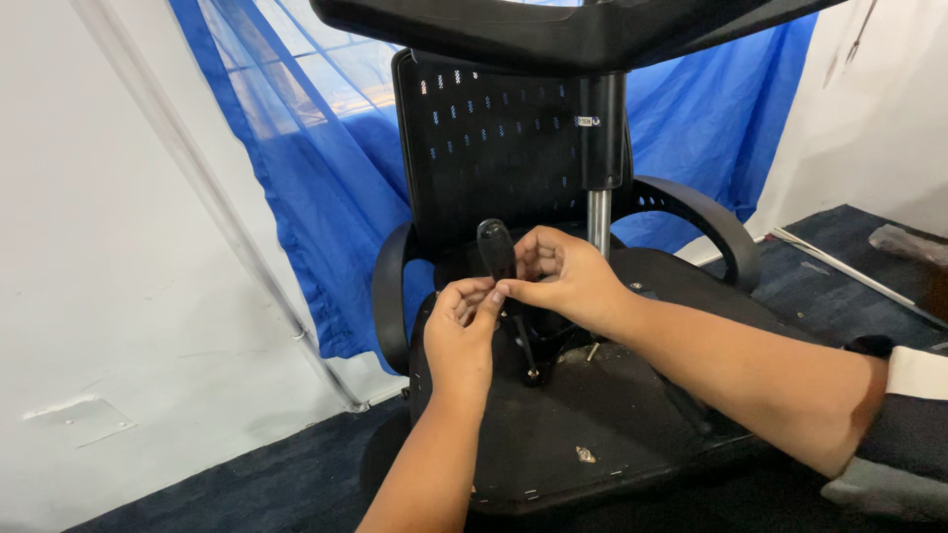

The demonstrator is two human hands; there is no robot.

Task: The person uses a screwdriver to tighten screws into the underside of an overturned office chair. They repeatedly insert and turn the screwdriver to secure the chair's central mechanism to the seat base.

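A black office chair lies upturned, its seat underside facing me and its mesh backrest standing behind. A screwdriver with a black handle stands tilted, its tip on a screw in the seat underside. My right hand is closed around the handle's lower part. My left hand pinches the shaft just below the handle, fingertips touching the right hand. The chair's gas-lift column rises behind my hands to the black base overhead.
Two curved black armrests flank the seat. A loose screw and a small metal piece lie on the seat underside. Blue tarpaulin hangs behind, a white wall stands left, and dark carpet covers the floor.
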